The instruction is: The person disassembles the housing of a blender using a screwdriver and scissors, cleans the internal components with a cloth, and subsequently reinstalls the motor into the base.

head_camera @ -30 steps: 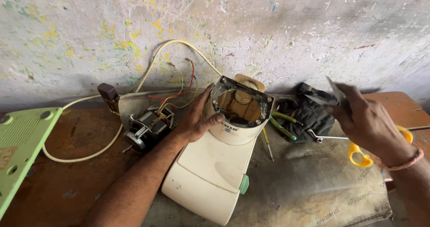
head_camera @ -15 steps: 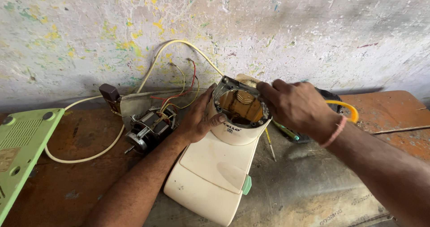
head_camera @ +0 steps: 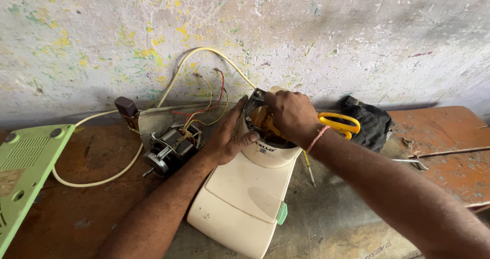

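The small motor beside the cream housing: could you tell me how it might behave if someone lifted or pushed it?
The motor looks like bare metal, so probably heavy for its size. Its thin wires seem slack and might tug or snag. Its rounded body may roll slightly.

The right hand (head_camera: 292, 117) has moved from the tools at the right onto the cream housing's (head_camera: 255, 187) open top.

A small dark printed label (head_camera: 266, 147) sits on the rounded front of the cream appliance housing (head_camera: 245, 197), just below its open top. A tan rectangular sticker (head_camera: 7, 181) lies on the green plastic panel (head_camera: 25, 162) at far left.
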